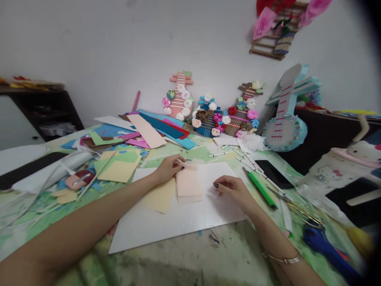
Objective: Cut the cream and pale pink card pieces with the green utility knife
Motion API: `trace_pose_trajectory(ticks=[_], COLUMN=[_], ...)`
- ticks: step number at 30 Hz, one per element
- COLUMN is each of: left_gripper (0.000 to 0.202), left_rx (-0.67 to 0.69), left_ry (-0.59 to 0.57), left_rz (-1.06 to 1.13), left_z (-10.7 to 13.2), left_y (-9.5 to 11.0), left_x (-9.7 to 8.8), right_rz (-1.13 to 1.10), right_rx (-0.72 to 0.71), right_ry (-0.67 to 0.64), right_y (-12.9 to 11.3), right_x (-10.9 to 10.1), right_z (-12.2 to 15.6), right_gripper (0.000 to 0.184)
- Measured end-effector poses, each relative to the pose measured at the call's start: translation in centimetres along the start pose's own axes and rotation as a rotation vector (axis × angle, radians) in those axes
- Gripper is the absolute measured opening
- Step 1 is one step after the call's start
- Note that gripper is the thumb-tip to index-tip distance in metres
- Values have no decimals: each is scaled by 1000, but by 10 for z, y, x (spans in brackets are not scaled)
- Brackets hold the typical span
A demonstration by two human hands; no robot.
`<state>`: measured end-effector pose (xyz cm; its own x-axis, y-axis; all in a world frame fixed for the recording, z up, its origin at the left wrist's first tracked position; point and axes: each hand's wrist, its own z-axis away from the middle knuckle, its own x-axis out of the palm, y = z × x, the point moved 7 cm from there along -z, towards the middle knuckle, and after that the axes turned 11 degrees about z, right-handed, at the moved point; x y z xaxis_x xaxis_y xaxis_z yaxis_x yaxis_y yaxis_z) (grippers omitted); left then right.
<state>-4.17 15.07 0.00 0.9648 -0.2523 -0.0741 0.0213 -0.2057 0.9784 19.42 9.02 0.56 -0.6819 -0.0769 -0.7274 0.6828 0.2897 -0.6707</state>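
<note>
A stack of pale pink paper squares [189,184] lies on a white board [154,230]. At the stack's top left corner is my left hand [170,169], with its thumb and fingers closed on the paper's edge. The top of the stack looks blurred there. To the right of the stack, my right hand [233,190] hovers over the board, fingers loosely bent and a gap between thumb and fingertips, with nothing visible in them. A yellowish paper sheet [160,196] sits on the board, partly under my left forearm and beside the stack.
Right of the board lie a green cutter [262,188], a black phone [274,174] and blue-handled scissors [323,242]. On the left are yellow paper [119,169] and a glue gun [79,179]. Coloured strips [149,129] and flower-decorated paper instruments [180,97] stand behind.
</note>
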Motion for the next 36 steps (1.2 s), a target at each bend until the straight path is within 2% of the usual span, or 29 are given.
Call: trace_pose_trajectory(ticks=[1, 3, 6, 9, 11, 13, 15, 16, 17, 20, 24, 28, 30, 32, 35, 36], left_gripper=[27, 27, 27, 27, 27, 28, 30, 31, 31, 24, 24, 27, 28, 29, 25, 23], left_rx=[-5, -14, -12, -6, -7, -9, -10, -8, -6, 9, 7, -19, -18, -16, -20, -21], left_ry=[3, 2, 0, 4, 5, 9, 27, 46, 75, 222, 456, 591, 627, 641, 620, 605], left_rz=[7, 23, 51, 84, 112, 152, 206, 239, 275, 390, 532, 649, 697, 736, 781, 794], left_z=[-1, -1, -2, -1, 0, 0, -1, -2, -3, -8, -8, -8, -9, -10, -11, -11], left_y=[-2, -6, -8, -7, -7, -6, -4, -2, 0, 7, 8, 3, 2, 4, 8, 10], left_x=[-1, -2, -4, -5, -4, -4, -8, -13, -19, -49, -96, -122, -128, -130, -126, -124], right_rz=[-42, 9, 124, 217, 233, 236, 272, 358, 400, 508, 626, 691, 701, 680, 571, 514], right_rx=[11, 49, 103, 54, -24, -114, -176, -173, -154, -71, 65, 104, 92, 10, -128, -126], right_ry=[-8, 108, 324, 446, 416, 316, 201, 103, 68, 43, -15, -5, -7, -67, -163, -182], right_y=[1, 8, 20, 13, -3, -23, -42, -46, -48, -41, -14, -10, -22, -44, -80, -88], right_x=[7, 5, -18, -35, -30, -14, 4, 15, 19, 16, 13, 24, 36, 55, 83, 89], right_z=[0, -1, 0, 3, 5, 6, 5, 3, -1, -16, -33, -32, -26, -21, -21, -25], right_gripper=[26, 24, 21, 18, 19, 18, 26, 31, 34, 43, 47, 45, 40, 42, 63, 68])
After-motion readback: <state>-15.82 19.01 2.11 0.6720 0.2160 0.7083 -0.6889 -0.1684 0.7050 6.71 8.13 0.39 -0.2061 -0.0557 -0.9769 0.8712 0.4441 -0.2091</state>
